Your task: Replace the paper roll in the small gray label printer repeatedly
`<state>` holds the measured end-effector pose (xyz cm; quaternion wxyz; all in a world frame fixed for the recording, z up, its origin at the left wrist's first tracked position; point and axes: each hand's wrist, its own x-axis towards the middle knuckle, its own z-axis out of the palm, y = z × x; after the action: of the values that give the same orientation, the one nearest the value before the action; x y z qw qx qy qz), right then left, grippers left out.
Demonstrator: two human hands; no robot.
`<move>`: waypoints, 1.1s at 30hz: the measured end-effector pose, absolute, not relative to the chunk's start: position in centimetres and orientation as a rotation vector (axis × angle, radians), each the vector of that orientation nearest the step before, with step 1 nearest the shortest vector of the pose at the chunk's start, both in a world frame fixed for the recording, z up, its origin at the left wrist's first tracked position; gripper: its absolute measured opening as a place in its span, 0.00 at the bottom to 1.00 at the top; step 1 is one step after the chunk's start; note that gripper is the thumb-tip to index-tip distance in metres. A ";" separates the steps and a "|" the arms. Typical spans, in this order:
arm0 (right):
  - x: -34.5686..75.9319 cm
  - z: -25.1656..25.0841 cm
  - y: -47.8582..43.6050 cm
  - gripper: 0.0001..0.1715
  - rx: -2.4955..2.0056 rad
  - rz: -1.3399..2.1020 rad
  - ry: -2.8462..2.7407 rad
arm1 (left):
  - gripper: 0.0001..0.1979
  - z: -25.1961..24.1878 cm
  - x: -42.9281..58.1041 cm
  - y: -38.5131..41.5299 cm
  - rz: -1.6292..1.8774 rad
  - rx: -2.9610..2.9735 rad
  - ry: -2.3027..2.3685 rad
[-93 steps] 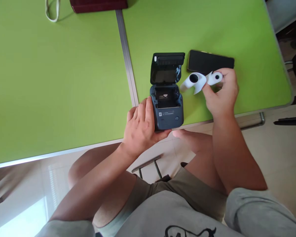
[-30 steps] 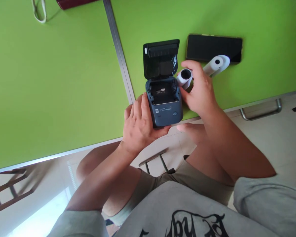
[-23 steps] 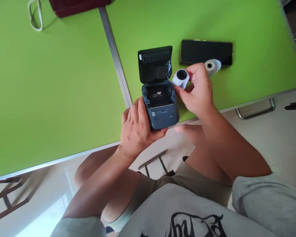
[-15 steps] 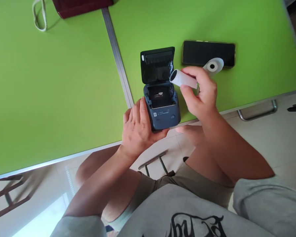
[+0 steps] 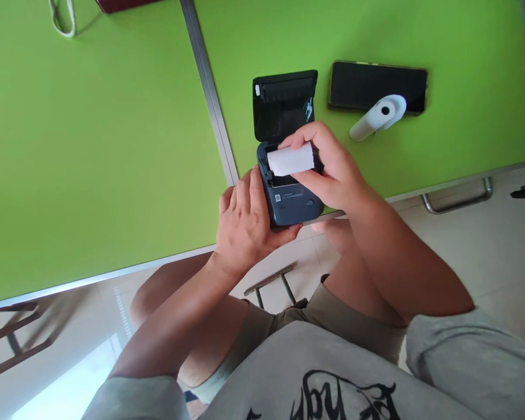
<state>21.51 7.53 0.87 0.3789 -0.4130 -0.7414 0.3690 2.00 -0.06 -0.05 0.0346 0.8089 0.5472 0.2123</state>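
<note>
A small dark blue printer [image 5: 294, 204] stands at the near edge of the green table [image 5: 105, 163], its black lid [image 5: 284, 105] tipped open. My left hand [image 5: 245, 224] grips the printer's left side and front. My right hand [image 5: 328, 169] pinches a white paper roll [image 5: 290, 160] and holds it lengthwise over the printer's open bay. A second white paper roll [image 5: 376, 116] lies on the table to the right, beside a black phone [image 5: 376, 86].
A metal seam [image 5: 207, 87] divides the two green tabletops. A dark red case [image 5: 122, 4] and a white cord loop [image 5: 62, 20] lie at the far edge. Below the table are my knees, a stool frame [image 5: 271, 286] and a tiled floor.
My right hand set one roll down by the phone, then carried the other roll left and turned it sideways over the printer's bay. My left hand kept hold of the printer.
</note>
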 end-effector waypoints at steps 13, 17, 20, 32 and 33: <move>21.4 0.8 7.6 0.04 -0.906 0.814 -1.934 | 0.55 -0.1 2.0 0.0 0.660 2.488 1.691; 21.9 1.0 7.7 0.05 -0.875 0.865 -1.938 | 0.56 -0.2 2.0 -0.1 0.679 2.462 1.688; 22.6 1.4 7.8 0.04 -0.869 0.977 -2.024 | 0.48 -0.1 1.9 -0.2 0.738 2.454 1.635; 22.1 -0.8 7.7 0.11 -1.050 0.690 -1.617 | 0.26 0.2 1.4 -0.3 0.626 2.462 1.547; 21.9 -1.1 7.8 0.13 -1.104 0.664 -1.592 | 0.25 0.2 1.4 -0.3 0.626 2.478 1.539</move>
<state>21.91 7.82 -1.12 0.5201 -0.4603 -0.6640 0.2769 1.39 -0.32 0.21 0.0789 0.8280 0.5143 0.2093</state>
